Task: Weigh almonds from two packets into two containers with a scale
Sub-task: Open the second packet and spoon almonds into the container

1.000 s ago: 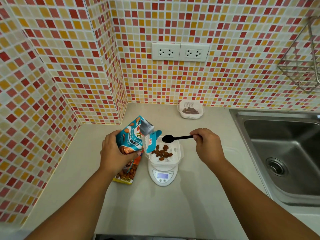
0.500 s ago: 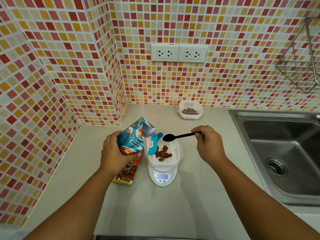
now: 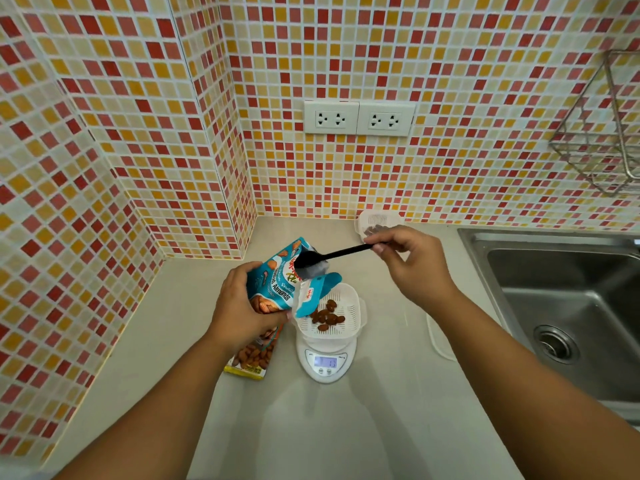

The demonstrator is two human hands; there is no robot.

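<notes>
My left hand (image 3: 239, 313) grips a blue almond packet (image 3: 277, 282), tilted with its torn top toward the right. My right hand (image 3: 412, 265) pinches the handle of a black spoon (image 3: 332, 254); the spoon's bowl sits at the packet's open mouth. A white slotted container (image 3: 349, 306) with several almonds (image 3: 325, 317) stands on a small white scale (image 3: 325, 362) with a lit display. A second packet (image 3: 252, 358) lies flat on the counter under my left hand. Another white container (image 3: 377, 220) holding almonds stands by the back wall, partly behind my right hand.
A steel sink (image 3: 568, 306) fills the right side, its rim close to my right forearm. A wire rack (image 3: 602, 133) hangs on the tiled wall above it. Tiled walls close the counter at left and back, with two sockets (image 3: 358, 117).
The right hand has lifted the spoon from over the container on the scale up and left, so its bowl is now at the packet's mouth. The left hand still holds the packet.
</notes>
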